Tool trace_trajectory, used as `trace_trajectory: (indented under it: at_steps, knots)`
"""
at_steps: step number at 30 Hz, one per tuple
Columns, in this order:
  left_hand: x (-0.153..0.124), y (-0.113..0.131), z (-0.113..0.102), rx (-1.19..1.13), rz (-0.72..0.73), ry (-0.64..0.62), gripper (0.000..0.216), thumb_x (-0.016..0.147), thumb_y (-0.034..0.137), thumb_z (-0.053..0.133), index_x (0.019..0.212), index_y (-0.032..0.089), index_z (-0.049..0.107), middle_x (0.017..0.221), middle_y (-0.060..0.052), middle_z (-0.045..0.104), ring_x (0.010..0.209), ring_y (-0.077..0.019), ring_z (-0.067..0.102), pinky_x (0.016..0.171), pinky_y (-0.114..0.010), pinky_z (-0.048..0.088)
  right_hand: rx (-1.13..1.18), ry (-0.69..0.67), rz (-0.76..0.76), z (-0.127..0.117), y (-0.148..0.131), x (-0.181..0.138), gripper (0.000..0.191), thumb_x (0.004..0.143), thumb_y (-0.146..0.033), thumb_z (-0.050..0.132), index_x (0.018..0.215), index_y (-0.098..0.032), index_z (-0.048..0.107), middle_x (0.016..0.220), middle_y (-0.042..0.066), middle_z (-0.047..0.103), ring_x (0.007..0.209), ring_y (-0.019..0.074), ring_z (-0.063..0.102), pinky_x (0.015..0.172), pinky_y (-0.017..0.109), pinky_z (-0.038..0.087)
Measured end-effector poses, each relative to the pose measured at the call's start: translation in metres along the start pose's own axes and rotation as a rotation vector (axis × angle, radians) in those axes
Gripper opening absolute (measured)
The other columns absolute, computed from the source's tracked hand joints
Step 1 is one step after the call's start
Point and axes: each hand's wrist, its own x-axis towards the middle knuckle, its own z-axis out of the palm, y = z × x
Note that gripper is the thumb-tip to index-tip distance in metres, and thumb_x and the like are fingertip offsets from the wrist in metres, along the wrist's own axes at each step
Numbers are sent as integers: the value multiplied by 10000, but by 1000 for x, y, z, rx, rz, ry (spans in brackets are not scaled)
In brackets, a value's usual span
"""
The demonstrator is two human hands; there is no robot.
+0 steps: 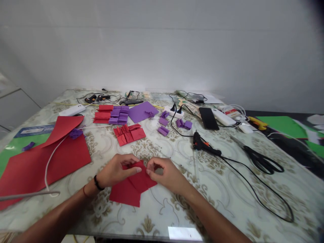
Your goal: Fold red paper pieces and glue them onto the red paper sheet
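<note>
Between my hands is a piece of red paper [140, 180], held just above the table. My left hand [118, 170] grips its upper left part, thumb on top and the other fingers behind. My right hand [164, 173] pinches the paper's upper right edge between thumb and forefinger. Under it lies another red paper piece [126, 194], partly covered. Just beyond my hands rests a folded red paper shape [129, 134] with raised pleats. Farther back are pleated red paper pieces [102, 114] beside pleated purple ones [118, 115].
A black glue gun [205, 145] and black-handled scissors [260, 158] lie at the right, with a trailing cord. A phone [209, 118], power strip [174, 113] and small purple rolls [163, 130] are farther back. Large red sheets [68, 158] and a white cable cover the left.
</note>
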Motion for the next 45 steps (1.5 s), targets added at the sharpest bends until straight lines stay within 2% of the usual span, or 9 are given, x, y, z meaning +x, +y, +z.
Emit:
trace_trajectory:
  at_steps: [3,8,13,16,23,28,33,45]
  knots:
    - [-1,0,2,13,-53,-34,125,880,265,666,828,152,685,673,17,656,620,-122,601,611,-217,467,-6,3,-10,1,0,0,52,843,-171,637,793,-176,650,709,-17,625,676,129,555,658,235,448]
    - [-2,3,6,30,-41,-151,141,914,273,619,861,158,681,699,5,665,604,-123,617,598,-208,467,15,24,20,3,-5,2,48,842,-174,636,806,-172,669,759,-1,664,722,140,589,675,235,466]
    - [-2,5,7,202,89,-80,191,932,208,575,784,168,688,648,26,637,588,-106,556,613,-199,432,25,14,22,7,-6,1,45,826,-172,640,784,-172,657,708,-16,610,683,129,550,651,229,449]
    - [-3,6,6,226,129,-46,202,922,205,598,744,160,685,631,25,633,586,-104,541,612,-201,423,29,19,10,7,-5,2,45,828,-170,625,789,-174,647,716,-15,606,683,127,544,650,229,448]
    - [-3,6,10,158,134,-5,113,902,189,623,873,180,732,791,-8,752,712,-143,650,713,-230,497,32,26,6,8,-2,2,46,778,-135,622,769,-178,636,704,-22,606,676,126,545,647,227,453]
    - [-4,3,14,136,104,-24,130,921,190,604,862,176,719,804,-8,747,723,-139,649,720,-234,493,17,23,-23,11,-3,0,59,776,-124,616,773,-178,638,705,-24,594,680,127,543,647,229,450]
    - [-6,6,15,131,138,-11,95,911,172,612,887,185,703,835,-4,725,752,-137,641,742,-237,492,-24,42,-65,10,-7,-3,80,768,-112,624,757,-190,633,698,-29,595,676,130,543,655,234,443]
    - [-7,11,11,158,170,3,87,817,109,589,797,169,649,752,8,672,689,-121,596,700,-226,469,-43,25,-105,6,-13,-5,168,682,-31,600,711,-196,603,695,-35,592,663,129,539,645,229,423]
